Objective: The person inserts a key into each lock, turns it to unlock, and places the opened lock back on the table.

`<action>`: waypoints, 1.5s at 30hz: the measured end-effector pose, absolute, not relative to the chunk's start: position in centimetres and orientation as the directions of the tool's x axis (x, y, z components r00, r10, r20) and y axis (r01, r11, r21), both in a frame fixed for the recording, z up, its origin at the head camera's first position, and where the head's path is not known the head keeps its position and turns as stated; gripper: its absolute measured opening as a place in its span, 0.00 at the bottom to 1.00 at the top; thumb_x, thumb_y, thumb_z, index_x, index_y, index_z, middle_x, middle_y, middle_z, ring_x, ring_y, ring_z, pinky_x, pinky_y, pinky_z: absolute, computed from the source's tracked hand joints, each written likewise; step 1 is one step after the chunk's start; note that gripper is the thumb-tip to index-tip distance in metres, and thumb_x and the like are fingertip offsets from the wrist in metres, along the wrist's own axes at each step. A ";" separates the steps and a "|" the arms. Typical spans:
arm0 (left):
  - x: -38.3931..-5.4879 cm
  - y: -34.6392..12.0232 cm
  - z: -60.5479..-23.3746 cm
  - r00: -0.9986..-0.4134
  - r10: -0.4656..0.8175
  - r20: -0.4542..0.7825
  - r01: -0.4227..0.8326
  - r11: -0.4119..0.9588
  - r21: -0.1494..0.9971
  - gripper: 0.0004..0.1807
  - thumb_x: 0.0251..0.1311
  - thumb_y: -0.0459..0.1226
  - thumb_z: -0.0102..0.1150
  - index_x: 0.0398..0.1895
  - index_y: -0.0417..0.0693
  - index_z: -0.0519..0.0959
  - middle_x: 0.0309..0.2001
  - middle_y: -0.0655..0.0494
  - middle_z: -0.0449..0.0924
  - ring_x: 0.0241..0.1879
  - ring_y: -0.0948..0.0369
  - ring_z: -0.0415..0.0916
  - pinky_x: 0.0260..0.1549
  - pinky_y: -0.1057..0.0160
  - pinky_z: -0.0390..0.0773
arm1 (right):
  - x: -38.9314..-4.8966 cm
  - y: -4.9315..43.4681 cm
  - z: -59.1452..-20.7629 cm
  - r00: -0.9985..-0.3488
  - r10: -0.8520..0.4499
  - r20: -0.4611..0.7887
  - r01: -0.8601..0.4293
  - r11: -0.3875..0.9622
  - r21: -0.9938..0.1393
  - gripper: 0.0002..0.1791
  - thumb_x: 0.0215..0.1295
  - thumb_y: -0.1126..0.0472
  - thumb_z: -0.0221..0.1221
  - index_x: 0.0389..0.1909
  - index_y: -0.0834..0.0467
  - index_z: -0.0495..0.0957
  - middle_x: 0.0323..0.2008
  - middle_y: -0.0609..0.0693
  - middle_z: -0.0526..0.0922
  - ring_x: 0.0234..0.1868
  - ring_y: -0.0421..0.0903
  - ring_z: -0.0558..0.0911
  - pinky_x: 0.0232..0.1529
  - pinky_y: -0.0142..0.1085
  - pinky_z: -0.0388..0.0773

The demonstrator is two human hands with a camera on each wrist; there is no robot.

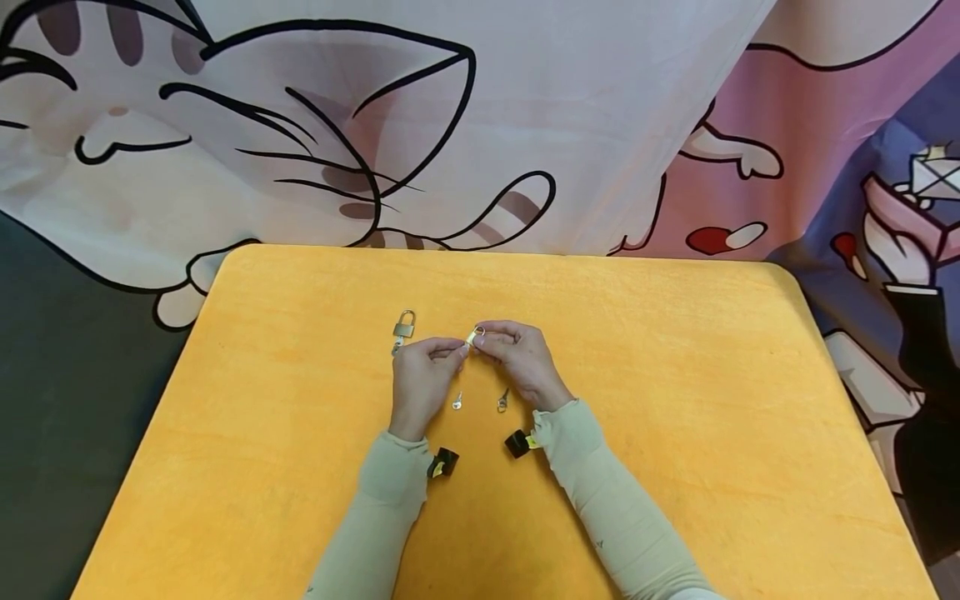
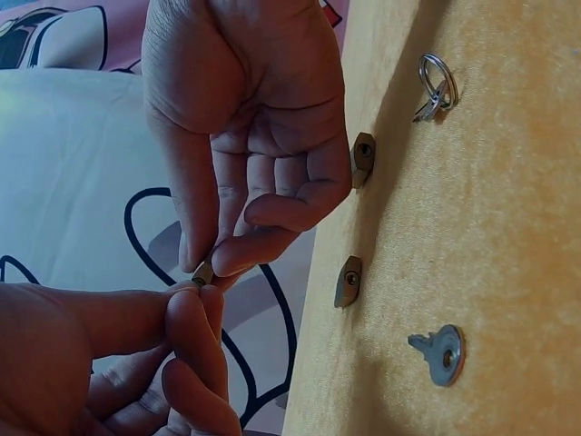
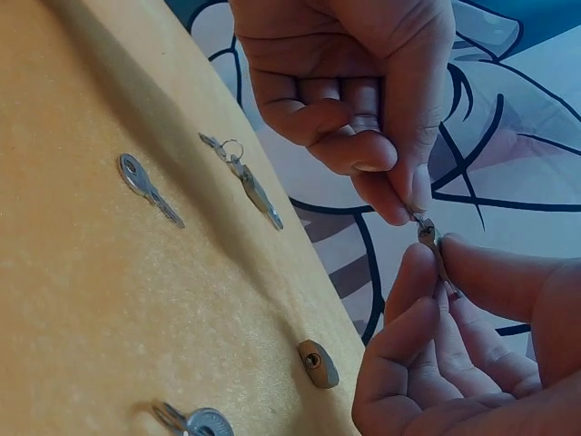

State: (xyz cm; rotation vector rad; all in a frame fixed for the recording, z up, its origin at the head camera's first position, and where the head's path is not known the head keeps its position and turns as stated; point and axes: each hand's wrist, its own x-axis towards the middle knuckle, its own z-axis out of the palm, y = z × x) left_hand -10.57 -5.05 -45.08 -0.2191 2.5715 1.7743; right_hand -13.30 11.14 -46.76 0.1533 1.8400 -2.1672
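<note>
Above the table, my right hand pinches a small brass padlock by thumb and fingertips, its keyhole end turned toward my left hand. The left thumb and forefinger pinch a small key right at that keyhole, most of the key hidden by the fingertips. A loose key lies on the table below the hands, and keys on a ring lie to its right. Behind the left hand rests another padlock with keys attached.
Two more padlocks, one nearer and one farther, rest on the yellow table, hidden behind the hands in the head view. A printed cloth hangs along the far edge. Each wrist carries a black camera.
</note>
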 end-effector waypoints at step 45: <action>-10.6 -5.3 -45.3 -0.980 -0.030 -0.198 -0.197 0.337 0.921 0.11 0.66 0.37 0.64 0.34 0.35 0.87 0.27 0.44 0.86 0.26 0.54 0.84 0.23 0.66 0.73 | -13.5 11.5 -46.6 -0.945 -0.195 -0.263 0.286 -0.099 -0.953 0.19 0.66 0.70 0.63 0.56 0.73 0.78 0.38 0.53 0.89 0.45 0.49 0.86 0.55 0.48 0.79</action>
